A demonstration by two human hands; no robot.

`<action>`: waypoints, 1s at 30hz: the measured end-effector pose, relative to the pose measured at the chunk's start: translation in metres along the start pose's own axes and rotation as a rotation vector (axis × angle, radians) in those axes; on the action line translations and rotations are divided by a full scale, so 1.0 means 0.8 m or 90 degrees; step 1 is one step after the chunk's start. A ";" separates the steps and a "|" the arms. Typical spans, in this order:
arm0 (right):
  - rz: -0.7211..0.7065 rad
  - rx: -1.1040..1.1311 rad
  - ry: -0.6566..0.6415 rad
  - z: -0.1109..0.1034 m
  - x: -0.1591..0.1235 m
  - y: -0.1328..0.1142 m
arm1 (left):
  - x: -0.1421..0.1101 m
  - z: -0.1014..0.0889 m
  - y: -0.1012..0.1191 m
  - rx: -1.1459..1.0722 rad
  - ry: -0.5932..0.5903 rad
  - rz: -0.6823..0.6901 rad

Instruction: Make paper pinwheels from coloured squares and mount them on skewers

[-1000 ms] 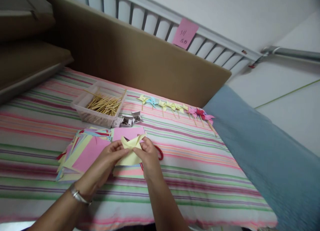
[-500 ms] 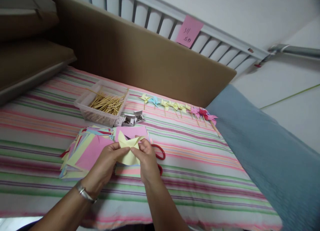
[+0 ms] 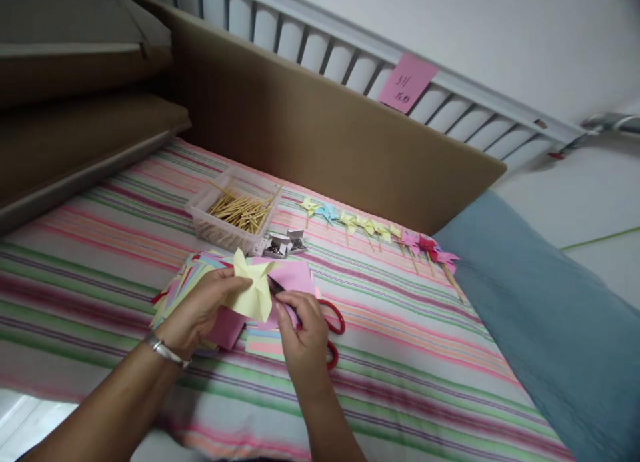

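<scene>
My left hand [image 3: 207, 307] pinches a pale yellow paper pinwheel [image 3: 254, 290] between thumb and fingers. Its corners are folded in toward the middle. My right hand [image 3: 307, 335] is just right of the pinwheel, fingers loosely curled and slightly apart, with nothing visible in them. Under and behind that hand lie scissors with red handles [image 3: 334, 317]; their dark blades point left over a pink paper sheet [image 3: 290, 275]. A stack of coloured paper [image 3: 187, 282] lies behind my left hand, partly hidden by it.
A clear plastic box [image 3: 227, 235] holds many thin wooden sticks. Two small open boxes [image 3: 277, 246] of metal pins stand beside it. Several finished pinwheels on sticks [image 3: 370, 227] lie in a row near the cardboard panel [image 3: 320, 129]. Brown cartons [image 3: 80, 135] stand at left.
My right hand has let go of the yellow paper and moved slightly right and down. The left hand alone now holds the pinwheel, turned to show its folded corners. The view has shifted left.
</scene>
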State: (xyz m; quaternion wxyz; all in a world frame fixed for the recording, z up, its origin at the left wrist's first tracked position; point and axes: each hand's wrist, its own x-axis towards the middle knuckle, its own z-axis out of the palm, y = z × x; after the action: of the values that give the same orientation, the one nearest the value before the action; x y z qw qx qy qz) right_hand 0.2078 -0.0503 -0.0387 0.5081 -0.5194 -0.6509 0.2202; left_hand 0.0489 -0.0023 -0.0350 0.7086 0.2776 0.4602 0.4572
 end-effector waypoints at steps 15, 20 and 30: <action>0.072 0.059 -0.124 0.007 0.000 0.011 | 0.002 -0.003 0.001 0.018 -0.020 -0.004; 0.040 0.021 -0.119 0.001 0.001 0.012 | -0.001 0.001 0.003 0.032 -0.021 -0.012; 0.127 0.042 -0.116 0.008 -0.002 0.006 | -0.007 0.010 -0.006 0.070 -0.002 -0.019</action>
State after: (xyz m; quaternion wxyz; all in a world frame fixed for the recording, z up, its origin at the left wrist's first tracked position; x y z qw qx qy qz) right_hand 0.2043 -0.0484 -0.0457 0.4396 -0.5420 -0.6319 0.3371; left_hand 0.0575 -0.0090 -0.0332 0.6996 0.3103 0.4875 0.4202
